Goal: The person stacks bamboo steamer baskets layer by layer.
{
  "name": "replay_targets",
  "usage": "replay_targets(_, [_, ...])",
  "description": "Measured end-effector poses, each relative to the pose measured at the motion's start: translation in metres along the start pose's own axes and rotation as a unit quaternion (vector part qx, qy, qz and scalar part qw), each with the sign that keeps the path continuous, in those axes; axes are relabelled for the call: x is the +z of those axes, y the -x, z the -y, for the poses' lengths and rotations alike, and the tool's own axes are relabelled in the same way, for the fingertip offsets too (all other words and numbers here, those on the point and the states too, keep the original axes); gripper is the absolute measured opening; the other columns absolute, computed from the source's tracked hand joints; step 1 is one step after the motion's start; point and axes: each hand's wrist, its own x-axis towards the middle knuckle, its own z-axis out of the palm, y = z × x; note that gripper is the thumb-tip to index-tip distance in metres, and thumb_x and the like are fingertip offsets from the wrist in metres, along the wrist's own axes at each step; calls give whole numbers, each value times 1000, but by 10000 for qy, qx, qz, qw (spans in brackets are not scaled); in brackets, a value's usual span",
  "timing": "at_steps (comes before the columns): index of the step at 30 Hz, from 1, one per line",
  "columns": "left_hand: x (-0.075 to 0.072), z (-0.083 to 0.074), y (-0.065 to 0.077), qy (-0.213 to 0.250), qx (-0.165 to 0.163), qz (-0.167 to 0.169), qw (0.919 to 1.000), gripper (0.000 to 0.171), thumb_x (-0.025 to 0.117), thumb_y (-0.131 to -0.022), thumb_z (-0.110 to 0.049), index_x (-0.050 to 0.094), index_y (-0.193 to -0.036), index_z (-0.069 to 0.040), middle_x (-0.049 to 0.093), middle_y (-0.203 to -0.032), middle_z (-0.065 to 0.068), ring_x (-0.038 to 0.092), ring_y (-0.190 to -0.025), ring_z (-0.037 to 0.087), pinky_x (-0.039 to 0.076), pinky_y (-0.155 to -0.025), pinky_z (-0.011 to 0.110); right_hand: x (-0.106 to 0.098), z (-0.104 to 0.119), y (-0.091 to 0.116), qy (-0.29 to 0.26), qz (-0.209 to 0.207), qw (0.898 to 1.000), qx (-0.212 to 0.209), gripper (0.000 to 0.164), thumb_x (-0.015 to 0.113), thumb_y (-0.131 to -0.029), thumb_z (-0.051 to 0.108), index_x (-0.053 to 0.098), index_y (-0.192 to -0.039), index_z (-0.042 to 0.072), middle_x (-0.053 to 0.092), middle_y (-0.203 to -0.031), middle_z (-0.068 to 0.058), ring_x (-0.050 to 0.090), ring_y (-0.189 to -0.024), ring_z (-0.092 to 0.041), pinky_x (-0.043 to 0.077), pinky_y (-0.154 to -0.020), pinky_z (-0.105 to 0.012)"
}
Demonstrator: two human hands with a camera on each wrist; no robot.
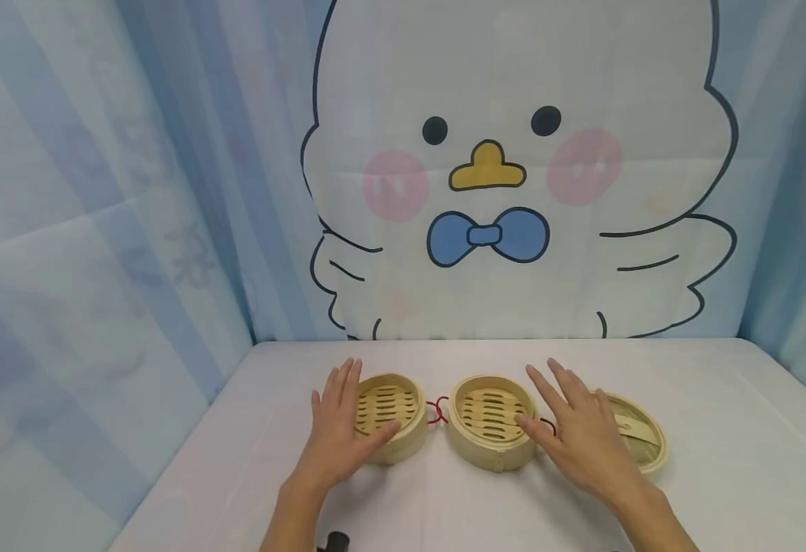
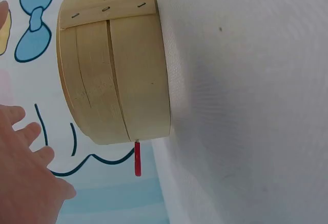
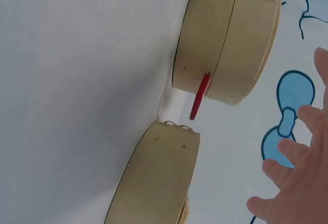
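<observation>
In the head view, two round bamboo steamer baskets, one at left (image 1: pixel 408 443) and one in the middle (image 1: pixel 488 458), stand upright on the white table, slatted bottoms showing. A bamboo steamer lid (image 1: pixel 644 438) with a flat strap lies to their right, partly hidden by a hand. My left hand (image 1: pixel 339 437) hovers at the left basket, fingers spread and straight, overlapping its rim. Between the middle basket and the lid, my right hand (image 1: pixel 582 433) is held with fingers extended, its thumb overlapping the middle basket. Neither hand grips anything.
Red cords (image 1: pixel 437 410) lie between the two baskets, and another red loop (image 1: pixel 549 423) shows beside the right thumb. A small black object (image 1: pixel 337 541) is at the bottom edge. Behind the table (image 1: pixel 430 514) hangs a curtain (image 1: pixel 485 299) printed with a cartoon bird.
</observation>
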Motion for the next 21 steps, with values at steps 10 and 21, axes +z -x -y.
replay_targets(10, [1, 3, 0, 225, -326, 73, 9992, 109, 78, -84, -51, 15, -161, -5, 16, -165, 17, 9, -151, 39, 2, -115, 68, 7, 8, -6, -71, 206, 9997, -142, 69, 60, -98, 51, 43, -154, 14, 32, -159, -22, 33, -141, -47, 16, -109, -73])
replay_targets(21, [1, 5, 0, 641, -847, 177, 9942, 116, 82, -78, -52, 16, -160, -3, 16, -164, 21, 10, -150, 44, 3, -115, 68, 11, 9, -7, -85, 557, 9973, -480, 76, 64, -93, 58, 45, -153, 15, 39, -155, -22, 45, -132, -50, 31, -107, -68])
